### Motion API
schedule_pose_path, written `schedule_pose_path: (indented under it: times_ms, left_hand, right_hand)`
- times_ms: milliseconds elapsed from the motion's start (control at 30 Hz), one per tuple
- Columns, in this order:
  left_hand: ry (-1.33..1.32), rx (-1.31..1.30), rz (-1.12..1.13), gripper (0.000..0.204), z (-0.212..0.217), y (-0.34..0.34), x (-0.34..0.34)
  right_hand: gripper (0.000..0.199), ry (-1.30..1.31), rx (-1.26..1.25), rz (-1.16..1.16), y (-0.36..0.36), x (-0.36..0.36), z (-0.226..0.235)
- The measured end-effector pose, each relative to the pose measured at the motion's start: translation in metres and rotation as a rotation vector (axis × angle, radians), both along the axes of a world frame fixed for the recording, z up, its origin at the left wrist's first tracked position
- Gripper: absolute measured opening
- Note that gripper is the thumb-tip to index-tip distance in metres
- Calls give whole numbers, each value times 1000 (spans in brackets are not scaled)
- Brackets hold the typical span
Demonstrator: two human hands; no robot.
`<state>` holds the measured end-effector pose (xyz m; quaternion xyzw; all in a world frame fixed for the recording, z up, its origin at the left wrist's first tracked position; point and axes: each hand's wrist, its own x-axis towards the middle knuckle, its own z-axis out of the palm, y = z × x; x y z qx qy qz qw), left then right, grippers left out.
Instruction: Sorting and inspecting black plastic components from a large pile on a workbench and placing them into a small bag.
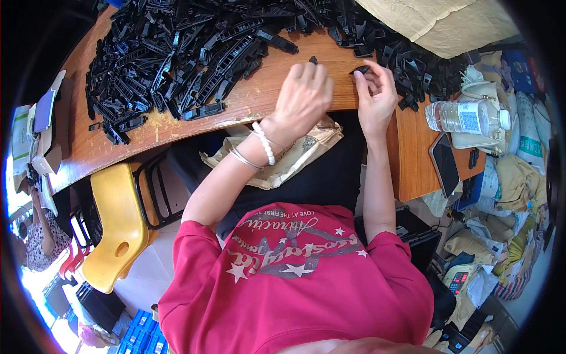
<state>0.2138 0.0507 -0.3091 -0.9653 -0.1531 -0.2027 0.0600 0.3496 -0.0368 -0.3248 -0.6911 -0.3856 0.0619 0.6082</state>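
Over the table's near edge, my left hand [302, 97] is closed, its fingers curled down and away from me. A tiny dark piece [313, 60] shows just past its knuckles; whether the fingers grip it cannot be made out. My right hand [377, 97] pinches a small black plastic part [359, 70] between thumb and fingertips, a little above the wood. A large heap of black plastic parts [177, 59], many long and ladder-like, spreads beyond my left hand. Another pile of smaller black parts [415, 74] lies to the right of my right hand.
On the wooden table [247, 106], a brown paper sheet [442, 23] covers the far right. A clear bottle [469, 117], a white bag [480, 91] and a phone [444, 164] are at the right. A paper bag [283, 162] lies on my lap; a yellow chair [121, 218] stands left.
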Motion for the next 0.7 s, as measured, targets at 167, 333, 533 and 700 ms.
schedule_pose_path:
  times_ms: [167, 333, 533, 700]
  left_hand:
    - [241, 201, -64, 9, 10, -10, 24]
    - [44, -94, -134, 30, 1, 11, 36]
    - [-202, -474, -49, 46, 19, 22, -10]
    - [-336, -532, -110, 32, -8, 24, -51]
  right_hand:
    - [19, -207, -103, -100, -14, 1, -7]
    - [20, -342, -191, -136, -20, 4, -13]
    - [21, -520, -237, -174, -23, 13, -16]
    - [21, -70, -146, 162, -30, 0, 5]
